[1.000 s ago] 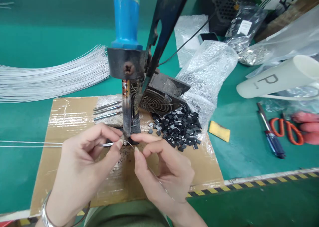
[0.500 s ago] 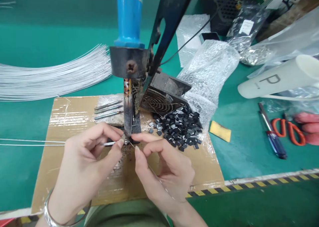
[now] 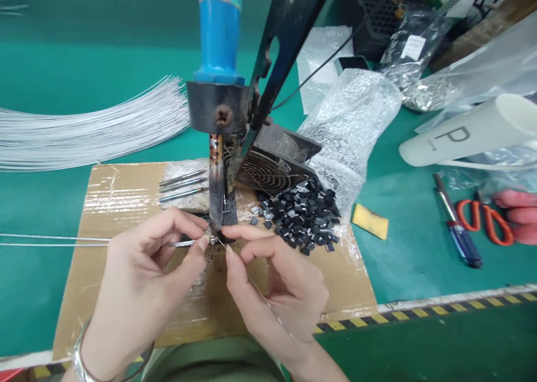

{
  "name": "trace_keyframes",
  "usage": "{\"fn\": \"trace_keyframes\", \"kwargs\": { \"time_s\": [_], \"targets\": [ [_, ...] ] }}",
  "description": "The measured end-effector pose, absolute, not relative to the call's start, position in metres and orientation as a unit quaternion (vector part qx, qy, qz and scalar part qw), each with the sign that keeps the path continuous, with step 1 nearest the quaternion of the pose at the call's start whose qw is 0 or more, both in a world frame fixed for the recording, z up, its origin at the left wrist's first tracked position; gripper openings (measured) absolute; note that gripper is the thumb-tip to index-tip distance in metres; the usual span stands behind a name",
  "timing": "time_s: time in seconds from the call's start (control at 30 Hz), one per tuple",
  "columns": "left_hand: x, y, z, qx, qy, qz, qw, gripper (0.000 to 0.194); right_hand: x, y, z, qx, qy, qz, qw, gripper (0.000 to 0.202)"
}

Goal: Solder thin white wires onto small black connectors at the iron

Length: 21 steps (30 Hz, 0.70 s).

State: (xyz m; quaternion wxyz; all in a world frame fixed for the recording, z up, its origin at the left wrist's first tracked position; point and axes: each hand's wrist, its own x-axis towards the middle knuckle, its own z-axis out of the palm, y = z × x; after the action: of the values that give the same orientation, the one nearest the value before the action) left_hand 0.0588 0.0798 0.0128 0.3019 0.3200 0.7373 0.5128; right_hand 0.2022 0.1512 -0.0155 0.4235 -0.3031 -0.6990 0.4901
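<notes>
A soldering iron (image 3: pixel 218 35) with a blue handle is clamped upright in a black holder, its tip (image 3: pixel 216 203) pointing down between my hands. My left hand (image 3: pixel 146 270) is closed, thumb and forefinger pinching the ends of two white wires (image 3: pixel 54 240) just left of the tip. A metal rod (image 3: pixel 183 243) shows below those fingers; the pinched ends are too small to make out. Closed around a thin solder wire (image 3: pixel 272 310), my right hand (image 3: pixel 277 281) guides its end to the foot of the tip. The solder trails across my palm toward the wrist.
Cardboard (image 3: pixel 113 203) lies under the work. A pile of small black pieces (image 3: pixel 306 214) sits right of a fan (image 3: pixel 272 164). Metal rods (image 3: pixel 182 186) lie left of the iron, a white wire bundle (image 3: pixel 92 130) behind. Rightward are a yellow sponge (image 3: pixel 370 221), screwdriver (image 3: pixel 464 245) and orange-handled tool (image 3: pixel 497 225).
Both hands hold nearly the same pose beside the iron tip. My right thumb has shifted very slightly left along with the solder wire. The view has moved a little.
</notes>
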Motion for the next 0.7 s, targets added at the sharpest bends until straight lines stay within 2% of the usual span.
{"fn": "trace_keyframes", "kwargs": {
  "time_s": [0.7],
  "targets": [
    [0.0603, 0.0814, 0.0136, 0.309, 0.739, 0.514, 0.307, 0.009, 0.2003, 0.1501, -0.0164, -0.298, -0.709, 0.468, 0.435, 0.022]
  ]
}}
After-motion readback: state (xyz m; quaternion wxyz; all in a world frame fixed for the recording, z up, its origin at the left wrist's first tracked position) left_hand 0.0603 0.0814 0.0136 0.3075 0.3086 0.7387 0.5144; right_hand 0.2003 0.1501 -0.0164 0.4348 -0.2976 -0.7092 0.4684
